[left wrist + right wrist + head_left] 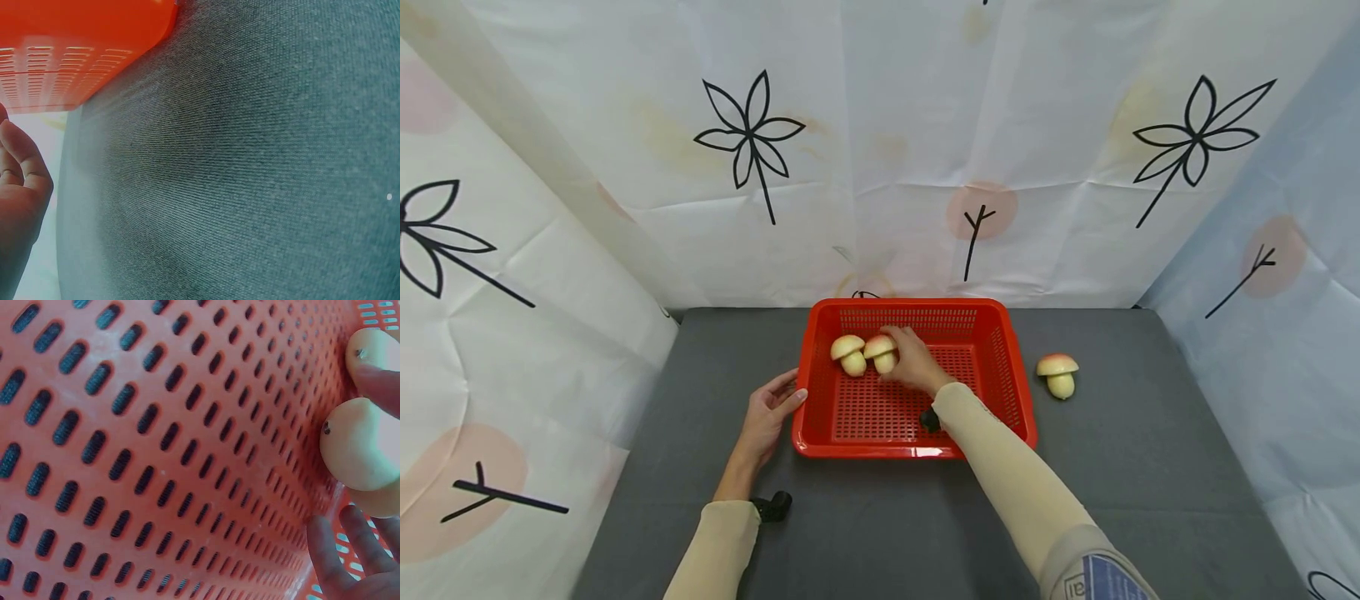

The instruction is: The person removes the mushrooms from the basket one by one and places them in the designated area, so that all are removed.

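A red plastic basket [917,450] with slotted walls stands on the grey table. My left hand [765,417] holds its left rim, the thumb on the rim and the fingers along the outside. Inside the basket at the back left, two toy mushrooms with yellowish caps and pale stems stand side by side. My right hand [913,362] reaches in around the right mushroom [881,352], fingers spread about it; in the right wrist view a gap shows between fingertips and mushroom. Left of it stands the other mushroom [848,354], partly behind my thumb in the right wrist view.
A third toy mushroom [1057,375], its cap reddish on top, lies on the table [1120,433] right of the basket. White cloth walls [887,150] with leaf drawings enclose the table at the back and both sides.
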`<state>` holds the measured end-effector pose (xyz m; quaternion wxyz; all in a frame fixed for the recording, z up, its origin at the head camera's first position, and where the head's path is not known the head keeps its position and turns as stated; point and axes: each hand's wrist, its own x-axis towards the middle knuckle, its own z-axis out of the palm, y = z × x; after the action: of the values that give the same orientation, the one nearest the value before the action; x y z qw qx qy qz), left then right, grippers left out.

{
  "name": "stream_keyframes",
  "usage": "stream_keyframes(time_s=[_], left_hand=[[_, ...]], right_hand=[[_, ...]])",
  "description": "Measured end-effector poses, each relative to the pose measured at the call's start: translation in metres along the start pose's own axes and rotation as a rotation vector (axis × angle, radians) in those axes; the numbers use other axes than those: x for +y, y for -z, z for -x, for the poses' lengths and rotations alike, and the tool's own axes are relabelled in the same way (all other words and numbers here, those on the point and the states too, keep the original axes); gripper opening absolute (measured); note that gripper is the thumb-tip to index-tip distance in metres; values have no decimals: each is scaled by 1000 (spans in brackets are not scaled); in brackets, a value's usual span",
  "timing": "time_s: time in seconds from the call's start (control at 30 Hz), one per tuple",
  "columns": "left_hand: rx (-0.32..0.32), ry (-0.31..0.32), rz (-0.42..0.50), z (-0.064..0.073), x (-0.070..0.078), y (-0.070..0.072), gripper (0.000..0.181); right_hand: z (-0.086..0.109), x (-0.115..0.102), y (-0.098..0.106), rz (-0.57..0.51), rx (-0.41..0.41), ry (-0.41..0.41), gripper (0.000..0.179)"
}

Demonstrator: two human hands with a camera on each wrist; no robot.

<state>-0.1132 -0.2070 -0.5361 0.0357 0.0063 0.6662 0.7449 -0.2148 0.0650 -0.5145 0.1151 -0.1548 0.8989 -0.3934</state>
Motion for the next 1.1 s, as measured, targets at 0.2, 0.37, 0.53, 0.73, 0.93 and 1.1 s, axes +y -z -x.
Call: stream_keyframes(time_s=[0.2, 0.37, 0.53, 0.73, 0.93, 1.1], left_hand=[[4, 0, 0, 0, 0, 0, 51], [3, -2, 2, -1, 0, -1, 51], [2, 0, 8, -1, 1, -1, 50], [8, -2, 11, -1, 1, -2, 50], [10, -4, 8, 1, 2, -2, 50], [10, -7, 7, 1, 2, -1, 50]], right_hand=[[1, 3, -4, 60, -32, 30, 90], [2, 4, -4, 74, -39, 33, 87], [4, 0, 0, 42, -33, 27, 84], [6, -4, 7, -17, -37, 10, 85], [13, -12, 17, -108, -11, 27, 84], [22, -20, 29, -202, -10, 36, 86]])
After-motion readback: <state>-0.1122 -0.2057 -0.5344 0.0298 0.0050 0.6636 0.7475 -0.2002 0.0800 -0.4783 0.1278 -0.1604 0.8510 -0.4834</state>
